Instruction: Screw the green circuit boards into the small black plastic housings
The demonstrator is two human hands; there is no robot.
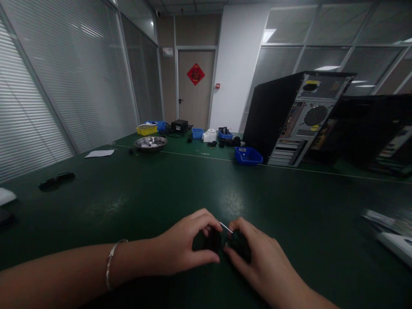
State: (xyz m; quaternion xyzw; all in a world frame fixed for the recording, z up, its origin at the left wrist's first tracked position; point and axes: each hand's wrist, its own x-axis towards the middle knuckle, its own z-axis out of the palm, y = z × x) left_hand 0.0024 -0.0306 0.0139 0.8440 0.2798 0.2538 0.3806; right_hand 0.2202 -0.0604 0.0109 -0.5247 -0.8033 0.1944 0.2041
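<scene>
Just above the green table, my two hands are close together in the lower middle. My left hand [183, 244], with a silver bracelet on the wrist, curls its fingers and thumb around a small black part [213, 240]. Closed on a second dark, rounded piece [242, 245] is my right hand [262, 257]. A thin, shiny metal rod [225, 227] slants between the fingertips of both hands. Its ends are hidden, so I cannot tell which piece it belongs to. Both black pieces are too dark to show their exact kind.
On the green table [180, 184] are a blue bin [247, 156], a metal bowl [150, 143], a white paper [99, 153] and a dark object [57, 180]. A computer tower [277, 116] stands at right. Farther back are a yellow bin [146, 129] and a white housing [210, 136].
</scene>
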